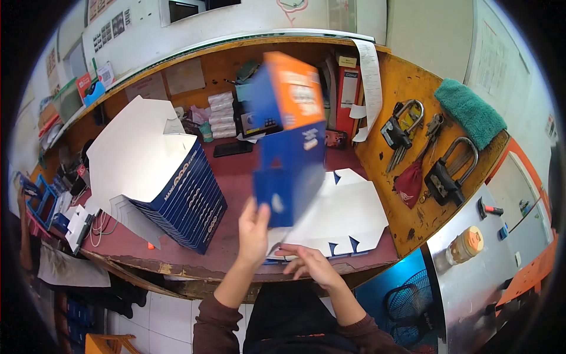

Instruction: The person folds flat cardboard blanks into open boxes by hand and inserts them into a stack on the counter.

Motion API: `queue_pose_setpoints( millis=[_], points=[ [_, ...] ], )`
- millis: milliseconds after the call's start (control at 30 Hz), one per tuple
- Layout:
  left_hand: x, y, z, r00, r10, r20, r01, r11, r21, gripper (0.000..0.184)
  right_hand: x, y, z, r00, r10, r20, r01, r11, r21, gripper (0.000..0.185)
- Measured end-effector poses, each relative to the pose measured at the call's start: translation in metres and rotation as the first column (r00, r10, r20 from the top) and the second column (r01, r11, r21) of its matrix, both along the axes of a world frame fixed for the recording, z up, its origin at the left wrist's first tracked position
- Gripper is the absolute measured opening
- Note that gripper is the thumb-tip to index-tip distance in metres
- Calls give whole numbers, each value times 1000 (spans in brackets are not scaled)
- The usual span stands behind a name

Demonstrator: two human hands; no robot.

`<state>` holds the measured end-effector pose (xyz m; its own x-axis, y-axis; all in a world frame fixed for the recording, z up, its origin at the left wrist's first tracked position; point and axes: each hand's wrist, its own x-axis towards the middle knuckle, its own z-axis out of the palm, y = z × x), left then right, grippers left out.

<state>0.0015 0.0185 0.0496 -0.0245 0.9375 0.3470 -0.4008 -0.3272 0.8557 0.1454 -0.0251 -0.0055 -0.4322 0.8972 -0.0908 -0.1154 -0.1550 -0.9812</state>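
A blue and orange cardboard box (289,141), blurred by motion, stands raised over the desk in front of me. My left hand (254,233) grips its lower left corner, thumb against a blue flap. Just below and to the right is my right hand (311,265), its fingers stretched apart and holding nothing I can see. Whether a fingertip touches the box's lower edge, I cannot tell. White unfolded box blanks (351,206) lie flat on the desk at the right, with blue edges showing. At the left leans a stack of nested blue and white boxes (177,194).
A phone (233,148) lies on the red desktop (236,174), near stacked white packs (221,115). Large padlocks (451,171), keys and a green towel (470,114) rest on the right-hand ledge. A jar (466,245) and hammer (489,209) occupy a metal table. Another person (73,265) is at far left.
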Motion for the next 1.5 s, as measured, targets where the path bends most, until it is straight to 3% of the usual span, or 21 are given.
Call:
queue_pose_setpoints(
  millis=[67,167,300,367,433,467,533,600,667,700,733,767,833,967,1033,1100,1200,1300,1400,1433,1500],
  points=[
    [3,-19,0,998,-8,64,12,998,-62,32,-6,-9,15,882,-51,-468,-8,992,-123,35],
    [6,-21,-7,999,-30,41,31,999,-35,45,9,-10,9,671,-388,-632,348,917,-193,23],
    [3,-16,2,994,-109,-29,107,991,-82,20,67,-24,45,551,-340,-762,331,927,-175,11],
    [14,-15,-3,870,144,-472,7,953,304,12,58,-31,56,567,-500,-655,592,800,-98,6],
    [32,-26,3,810,168,-562,31,944,327,11,43,-30,45,390,-759,-522,834,50,549,15],
    [41,-30,-9,854,41,-519,142,940,309,21,30,-27,36,281,-713,-642,907,-21,420,20],
    [52,-38,-23,878,-91,-471,255,919,299,30,14,-32,41,301,-620,-725,950,265,168,13],
    [55,-44,-27,754,160,-638,117,922,369,38,16,-39,46,280,-570,-772,856,512,-67,14],
    [46,-45,-22,769,134,-625,118,931,345,43,36,-40,41,250,-340,-907,442,873,-205,19],
    [41,-45,-20,786,107,-609,120,939,321,48,40,-43,42,253,-337,-907,437,876,-204,19],
    [41,-30,-83,969,-239,-59,245,961,131,52,43,-47,45,339,-355,-871,492,856,-157,24],
    [35,-35,-54,970,-236,-60,242,960,138,52,44,-51,49,417,-375,-828,544,833,-103,28],
    [16,-50,30,497,-592,635,615,756,223,55,40,-54,58,500,-429,-752,661,750,12,34],
    [5,-41,22,789,-526,318,572,817,-69,55,28,-67,52,457,-516,-724,810,579,98,40],
    [23,-57,5,973,-84,-213,119,980,157,51,19,-74,50,408,-485,-774,871,461,170,55],
    [41,-65,-21,991,-131,-12,132,984,117,49,-13,-74,27,382,-472,-794,912,331,242,60],
    [43,-72,-7,926,-249,284,265,964,-20,45,-21,-68,-1,458,-448,-768,809,568,152,60],
    [37,-72,17,835,-309,455,411,901,-142,42,1,-56,-16,801,-463,-379,597,577,558,60],
    [6,-60,19,848,-330,415,513,706,-487,42,17,-39,-35,825,-562,-54,233,252,939,54],
    [-7,-53,16,849,-330,414,512,707,-487,42,35,-34,-53,881,-102,-462,412,645,643,51],
    [-33,-42,13,878,-456,148,477,803,-356,54,73,-41,-73,362,-361,-859,441,879,-183,52]
  ],
)
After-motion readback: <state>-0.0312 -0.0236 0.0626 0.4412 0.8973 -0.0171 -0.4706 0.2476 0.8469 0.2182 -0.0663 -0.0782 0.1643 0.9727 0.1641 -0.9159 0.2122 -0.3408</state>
